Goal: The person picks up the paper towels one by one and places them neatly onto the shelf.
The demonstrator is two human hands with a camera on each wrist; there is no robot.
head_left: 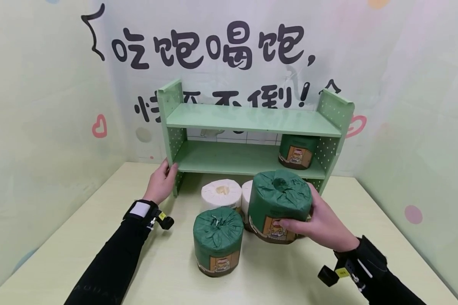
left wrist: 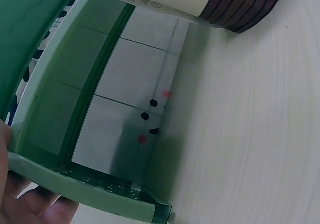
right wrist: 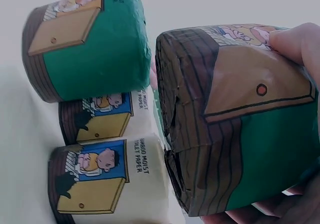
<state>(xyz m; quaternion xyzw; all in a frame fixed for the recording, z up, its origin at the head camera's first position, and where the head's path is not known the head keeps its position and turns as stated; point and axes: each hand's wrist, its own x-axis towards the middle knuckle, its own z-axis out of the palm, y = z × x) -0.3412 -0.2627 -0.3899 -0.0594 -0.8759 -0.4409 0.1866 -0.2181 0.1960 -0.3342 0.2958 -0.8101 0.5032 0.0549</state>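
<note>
My right hand (head_left: 324, 222) grips a green-wrapped toilet paper roll (head_left: 279, 207), thumb across its printed front; the right wrist view shows its brown-striped base end (right wrist: 187, 119). The roll is raised in front of a light-green two-tier shelf (head_left: 252, 116). My left hand (head_left: 162, 182) holds the shelf's left side panel (left wrist: 85, 191), fingers curled behind it. A second green roll (head_left: 218, 239) stands upright on the table, nearer me. Behind it are two white-wrapped rolls (head_left: 221, 192), the right one partly hidden by the held roll. Another green roll (head_left: 297, 152) sits at the right of the lower tier.
The pale wood table (head_left: 168, 262) runs back to a printed backdrop (head_left: 221, 46) with black lettering. Fabric walls (head_left: 416, 169) close in both sides. The shelf's upper tier (head_left: 229, 115) overhangs the lower tier (head_left: 225, 156), and its right panel (head_left: 336, 123) rises beside the shelved roll.
</note>
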